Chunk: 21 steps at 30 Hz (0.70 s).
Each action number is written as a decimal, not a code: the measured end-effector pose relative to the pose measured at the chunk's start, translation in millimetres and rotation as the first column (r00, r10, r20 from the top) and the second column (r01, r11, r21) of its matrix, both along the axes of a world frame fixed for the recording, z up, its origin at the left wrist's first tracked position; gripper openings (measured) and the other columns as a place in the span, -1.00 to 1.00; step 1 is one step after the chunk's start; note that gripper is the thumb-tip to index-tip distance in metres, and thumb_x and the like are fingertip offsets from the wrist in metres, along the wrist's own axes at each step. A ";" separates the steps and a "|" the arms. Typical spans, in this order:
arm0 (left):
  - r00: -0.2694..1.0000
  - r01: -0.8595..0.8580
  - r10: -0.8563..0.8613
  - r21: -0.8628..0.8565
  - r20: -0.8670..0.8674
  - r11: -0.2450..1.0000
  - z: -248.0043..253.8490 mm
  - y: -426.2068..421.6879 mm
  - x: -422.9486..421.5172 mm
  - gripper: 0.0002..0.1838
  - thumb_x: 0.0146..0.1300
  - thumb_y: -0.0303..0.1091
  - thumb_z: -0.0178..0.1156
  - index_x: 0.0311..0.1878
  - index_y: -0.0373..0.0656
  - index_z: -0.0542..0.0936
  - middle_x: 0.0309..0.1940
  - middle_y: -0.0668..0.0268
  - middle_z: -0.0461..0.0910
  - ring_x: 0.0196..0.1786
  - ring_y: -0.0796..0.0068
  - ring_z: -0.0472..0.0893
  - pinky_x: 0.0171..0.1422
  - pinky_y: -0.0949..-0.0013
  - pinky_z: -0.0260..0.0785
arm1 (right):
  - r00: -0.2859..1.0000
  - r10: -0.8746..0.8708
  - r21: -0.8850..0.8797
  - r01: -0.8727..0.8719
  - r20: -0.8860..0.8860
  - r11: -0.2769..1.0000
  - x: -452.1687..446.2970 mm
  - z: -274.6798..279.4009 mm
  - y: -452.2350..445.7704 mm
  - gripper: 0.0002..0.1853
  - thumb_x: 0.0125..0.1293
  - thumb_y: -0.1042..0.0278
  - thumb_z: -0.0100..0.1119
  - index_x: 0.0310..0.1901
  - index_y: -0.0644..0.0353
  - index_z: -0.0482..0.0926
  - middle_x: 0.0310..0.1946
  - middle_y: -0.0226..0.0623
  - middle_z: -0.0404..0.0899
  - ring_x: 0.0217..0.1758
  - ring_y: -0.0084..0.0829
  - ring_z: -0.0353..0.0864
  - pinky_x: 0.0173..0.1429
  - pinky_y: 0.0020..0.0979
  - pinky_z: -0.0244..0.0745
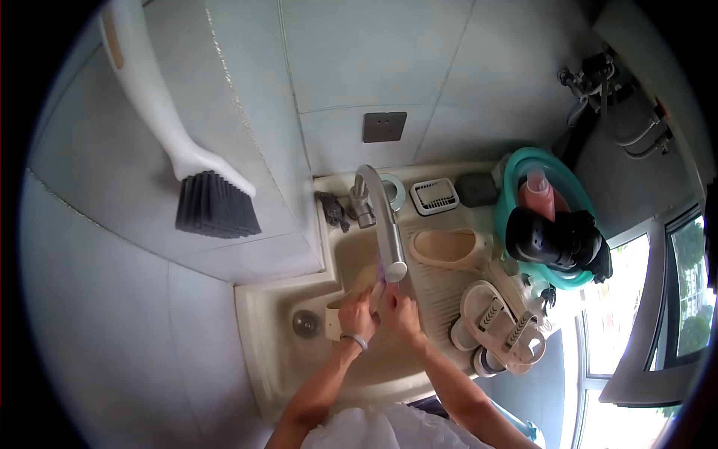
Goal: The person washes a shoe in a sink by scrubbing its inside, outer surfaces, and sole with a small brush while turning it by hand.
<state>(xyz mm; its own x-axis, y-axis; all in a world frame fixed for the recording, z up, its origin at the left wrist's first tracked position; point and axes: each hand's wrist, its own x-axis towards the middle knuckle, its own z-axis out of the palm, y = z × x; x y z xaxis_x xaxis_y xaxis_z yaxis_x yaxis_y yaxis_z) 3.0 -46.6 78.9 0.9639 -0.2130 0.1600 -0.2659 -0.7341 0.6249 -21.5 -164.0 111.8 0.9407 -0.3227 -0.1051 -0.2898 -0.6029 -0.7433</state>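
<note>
My left hand (359, 318), with a band on its wrist, is closed on a beige shoe (365, 280) over the sink basin (359, 247). The shoe stands tilted, partly hidden by the hand and the faucet. Close beside it, my right hand (402, 310) has its fingers curled together near the shoe's edge; what they hold is hidden. A small purple patch shows just above the fingers, too small to name. Over both hands arches the metal faucet (385, 224), its spout end right above my right hand.
On the ribbed drainboard to the right lie another beige shoe (445, 248) and strapped sandals (497, 322). A soap dish (434, 196) sits behind them. A teal basin (516, 161) holds a pink bottle (538, 196) and black items. A large white-handled brush (217, 206) appears at left against the wall.
</note>
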 end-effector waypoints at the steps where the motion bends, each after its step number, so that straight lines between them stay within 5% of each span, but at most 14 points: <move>1: 1.000 -0.006 0.006 0.003 0.009 1.000 -3.2 3.7 2.8 -0.48 -0.14 -0.44 0.29 0.02 -0.17 0.59 -0.27 0.08 0.62 -0.24 0.04 0.61 -0.16 0.10 0.45 | 0.995 0.022 -0.004 -0.022 0.099 1.000 -11.0 1.5 7.3 -0.87 0.27 0.44 0.05 -0.24 0.27 0.56 -0.46 0.16 0.52 -0.36 0.18 0.56 -0.36 -0.01 0.43; 5: 0.997 -0.031 0.033 0.023 -0.077 0.999 -8.1 6.8 13.2 -0.53 -0.17 -0.46 0.27 -0.05 -0.13 0.61 -0.35 0.14 0.63 -0.38 -0.02 0.59 -0.23 0.08 0.46 | 0.736 0.236 -0.354 0.006 0.634 0.935 -20.7 -1.2 21.9 -0.86 0.29 0.41 0.04 -0.24 0.25 0.58 -0.50 0.13 0.52 -0.43 0.15 0.57 -0.39 0.01 0.45; 6: 0.995 -0.029 0.029 0.000 -0.097 1.000 -3.3 4.7 10.0 -0.59 -0.15 -0.48 0.24 -0.09 -0.11 0.62 -0.34 0.13 0.62 -0.32 0.01 0.60 -0.21 0.09 0.45 | 0.934 0.133 -0.221 -0.060 0.333 0.974 -12.4 -13.6 11.8 -0.80 0.29 0.38 0.03 -0.12 0.20 0.57 -0.48 0.15 0.53 -0.41 0.15 0.57 -0.36 0.02 0.47; 7: 0.990 -0.020 0.018 -0.018 -0.139 1.000 0.7 5.4 -3.7 -0.64 -0.12 -0.49 0.22 -0.14 -0.09 0.63 -0.33 0.12 0.61 -0.26 0.04 0.60 -0.20 0.10 0.44 | 0.997 0.060 -0.060 -0.063 -0.052 0.996 -14.3 -15.5 7.5 -0.72 0.29 0.34 0.02 0.00 0.16 0.56 -0.46 0.16 0.54 -0.38 0.15 0.57 -0.33 0.02 0.49; 11: 1.000 -0.002 0.004 -0.081 0.024 0.997 5.9 7.7 7.2 -0.54 -0.15 -0.49 0.23 -0.04 -0.13 0.60 -0.25 0.11 0.62 -0.23 0.03 0.60 -0.18 0.12 0.46 | 0.998 0.033 0.022 -0.035 0.058 0.999 -20.6 5.0 12.7 -0.71 0.32 0.42 0.03 0.05 0.13 0.55 -0.51 0.11 0.51 -0.40 0.11 0.59 -0.40 -0.03 0.45; 12: 0.999 -0.002 0.006 -0.088 0.042 0.996 6.3 10.2 10.8 -0.50 -0.17 -0.48 0.25 -0.01 -0.17 0.59 -0.22 0.10 0.62 -0.23 0.04 0.60 -0.18 0.13 0.47 | 0.966 0.088 -0.021 -0.085 0.241 0.996 -34.0 4.6 22.2 -0.64 0.31 0.44 0.04 0.15 0.09 0.51 -0.52 0.12 0.51 -0.39 0.12 0.59 -0.38 -0.08 0.48; 14: 1.000 0.029 -0.029 -0.083 -0.001 0.996 3.0 11.9 8.3 -0.51 -0.17 -0.47 0.26 -0.02 -0.16 0.59 -0.23 0.10 0.62 -0.25 0.03 0.60 -0.17 0.13 0.47 | 0.897 0.129 -0.179 -0.057 0.423 0.982 -30.5 -4.8 23.7 -0.72 0.30 0.40 0.04 0.01 0.14 0.59 -0.53 0.19 0.48 -0.37 0.16 0.57 -0.37 -0.05 0.49; 15: 0.997 0.061 -0.065 -0.083 -0.039 0.995 0.8 10.8 6.6 -0.51 -0.17 -0.45 0.28 -0.03 -0.16 0.59 -0.24 0.10 0.62 -0.26 0.01 0.60 -0.17 0.13 0.47 | 0.988 0.051 -0.047 -0.045 0.147 0.998 -29.1 1.7 18.9 -0.75 0.29 0.38 0.04 -0.05 0.17 0.61 -0.54 0.21 0.47 -0.37 0.18 0.57 -0.37 -0.04 0.48; 16: 0.996 0.066 -0.071 -0.084 -0.052 0.994 -1.2 13.6 -3.1 -0.51 -0.17 -0.45 0.28 -0.03 -0.16 0.59 -0.24 0.10 0.62 -0.26 0.01 0.60 -0.17 0.13 0.47 | 0.997 0.072 -0.111 -0.073 -0.019 0.991 -18.6 -3.1 6.5 -0.81 0.29 0.36 0.04 -0.18 0.20 0.62 -0.53 0.20 0.48 -0.36 0.17 0.57 -0.37 -0.05 0.48; 19: 0.892 0.435 -0.444 0.101 0.085 0.895 0.7 27.9 -5.8 -0.46 -0.18 -0.36 0.36 0.01 -0.07 0.56 -0.18 0.22 0.60 -0.07 0.20 0.57 0.16 0.15 0.33 | 0.993 0.116 -0.025 -0.116 0.004 0.993 1.3 -0.2 -44.9 -0.69 0.28 0.38 0.00 0.06 0.00 0.52 -0.49 0.16 0.48 -0.44 0.06 0.54 -0.36 -0.16 0.45; 21: 0.817 0.571 -0.576 0.090 0.040 0.816 -13.5 38.0 -9.1 -0.45 -0.13 -0.39 0.32 0.07 0.02 0.55 0.04 0.32 0.49 0.09 0.32 0.46 0.38 0.15 0.17 | 0.985 0.168 0.026 -0.167 -0.037 0.986 -0.9 32.8 -71.4 -0.59 0.30 0.35 -0.01 0.19 -0.12 0.48 -0.51 0.09 0.46 -0.51 -0.08 0.50 -0.37 -0.22 0.42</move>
